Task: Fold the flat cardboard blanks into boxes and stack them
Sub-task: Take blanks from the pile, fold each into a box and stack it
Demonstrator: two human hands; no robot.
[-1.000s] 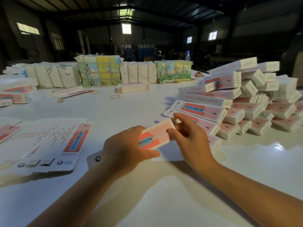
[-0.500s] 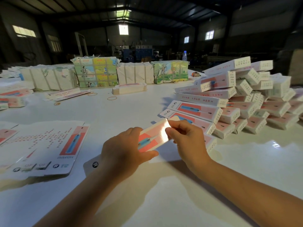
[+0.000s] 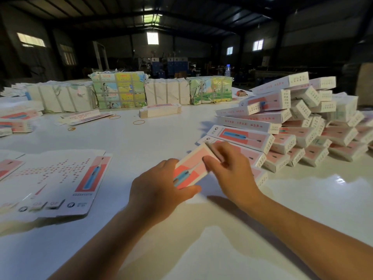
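Now, box in hand: a pink-and-white carton [image 3: 191, 168] printed with a blue tool is held between both hands, just above the white table [image 3: 161, 138], tilted with its far end raised toward the pile.
Left hand: the left hand [image 3: 159, 188] grips the near end of the carton, thumb lying along the lower edge and the other fingers wrapped behind, out of sight.
Right hand: the right hand [image 3: 230, 170] holds the far end, thumb pressed on the printed face and fingers curled over the top edge; whether a flap sits under those fingers is hard to tell, since they are blurred.
Folded boxes: a heap of finished boxes [image 3: 292, 126] rises on the right of the table, layered unevenly, with its nearest row just beyond the right hand.
Flat blanks: a stack of unfolded blanks [image 3: 60, 182] lies on the left, printed side up, well apart from the hands.
Far stack: a small bound stack of blanks [image 3: 160, 111] sits near the middle of the table's far side.
Bundles: wrapped bundles [image 3: 119, 91], some white and some with colourful pictures, line the far edge.
Rubber bands: loose rubber bands [image 3: 138, 122] lie scattered before the bundles.
Bottle: a clear water bottle [image 3: 227, 70] stands behind the bundles.
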